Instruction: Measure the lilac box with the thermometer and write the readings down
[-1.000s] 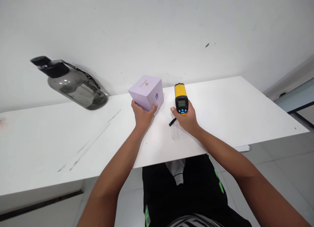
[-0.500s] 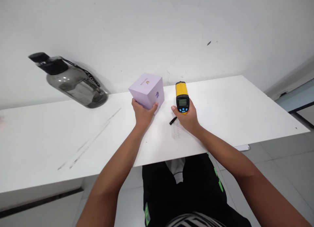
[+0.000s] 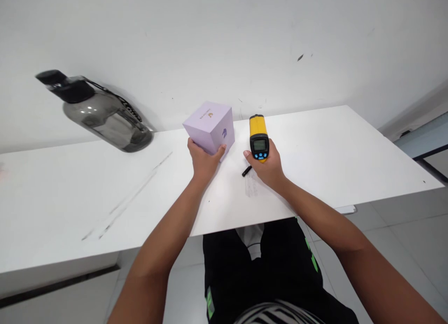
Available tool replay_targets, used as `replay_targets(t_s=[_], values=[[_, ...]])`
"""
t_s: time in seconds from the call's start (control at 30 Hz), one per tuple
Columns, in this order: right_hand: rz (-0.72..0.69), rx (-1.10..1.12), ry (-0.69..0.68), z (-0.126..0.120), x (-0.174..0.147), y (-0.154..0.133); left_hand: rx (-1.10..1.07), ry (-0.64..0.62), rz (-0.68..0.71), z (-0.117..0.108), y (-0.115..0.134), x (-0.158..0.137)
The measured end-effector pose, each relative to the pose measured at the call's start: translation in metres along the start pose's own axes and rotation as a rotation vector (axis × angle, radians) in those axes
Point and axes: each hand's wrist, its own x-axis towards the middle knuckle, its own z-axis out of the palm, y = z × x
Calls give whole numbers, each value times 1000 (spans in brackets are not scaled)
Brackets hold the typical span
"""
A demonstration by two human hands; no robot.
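My left hand (image 3: 206, 162) is closed around the near lower part of a lilac box (image 3: 206, 121), thumb on its right face and fingers at its left. Small printed marks show on the box's top and right side. My right hand (image 3: 269, 168) grips a yellow and black infrared thermometer (image 3: 258, 127) by its handle, which my palm and fingers mostly hide. The thermometer's small grey screen and blue buttons face me. A black pen (image 3: 247, 171) lies on the table just left of my right hand, partly covered by it.
A grey see-through water bottle (image 3: 108, 121) with a black cap and strap stands at the back left by the wall (image 3: 224, 44). Faint dark streaks mark the white table (image 3: 325, 156). Its front edge runs close to my lap.
My hands, the box and the thermometer keep nearly the same places. The whole view has shifted very slightly.
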Motion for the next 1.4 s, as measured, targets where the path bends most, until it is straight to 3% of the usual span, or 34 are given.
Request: replay_targets(t_s=[0.27,0.53,0.87,1.4], values=[[16,1,-45,-2,-1,-2,25,-1,-5,-1,2,1],[-31,140,-165,-2,-1,4,31,-2,-24,-2,0,1],[116,320,-184,-1,-4,10,79,-21,-56,-3,7,0],[47,271,-198,0,-2,14,72,-25,-45,-2,4,0]])
